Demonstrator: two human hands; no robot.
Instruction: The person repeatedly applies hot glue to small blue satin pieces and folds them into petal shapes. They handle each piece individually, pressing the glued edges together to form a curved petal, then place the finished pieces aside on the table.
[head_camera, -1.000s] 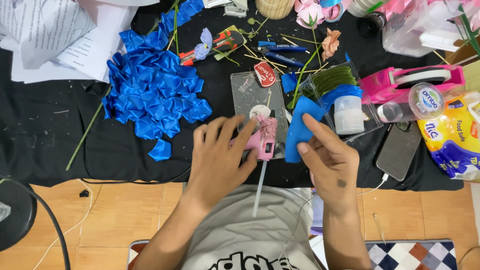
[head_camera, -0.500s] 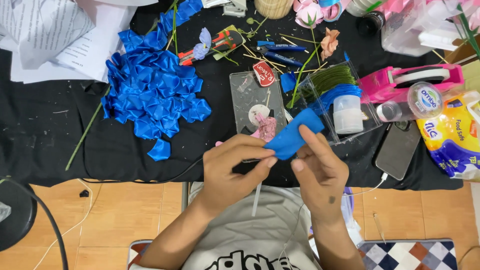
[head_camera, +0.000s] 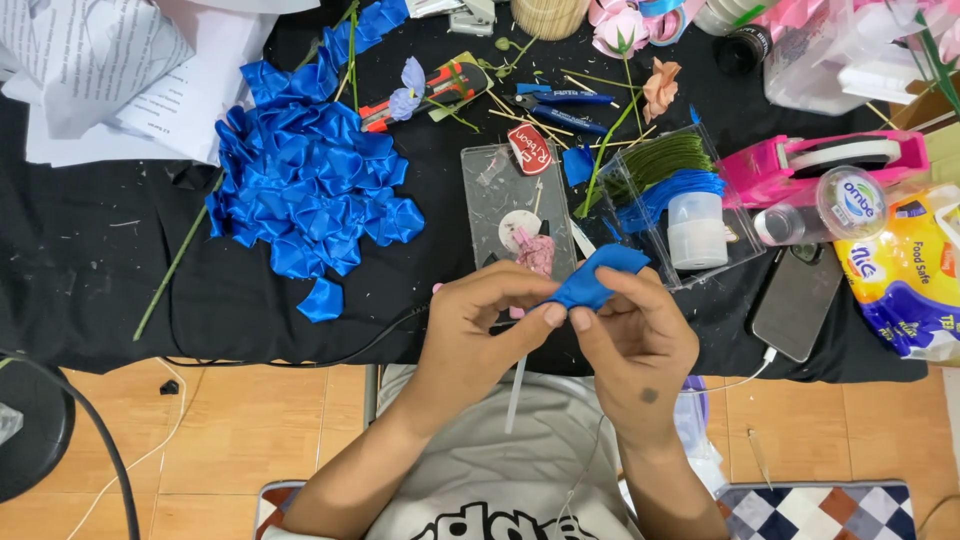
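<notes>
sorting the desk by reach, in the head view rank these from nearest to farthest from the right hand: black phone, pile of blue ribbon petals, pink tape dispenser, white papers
From the right hand:
1. Black phone, just to its right near the table edge.
2. Pink tape dispenser, up and to the right.
3. Pile of blue ribbon petals, across to the left.
4. White papers, far top-left corner.

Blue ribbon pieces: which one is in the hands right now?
The folded blue ribbon piece pinched between left hand and right hand. The others lie in the blue petal pile, one stray petal below it.

Bare cloth left of petal heap
</notes>
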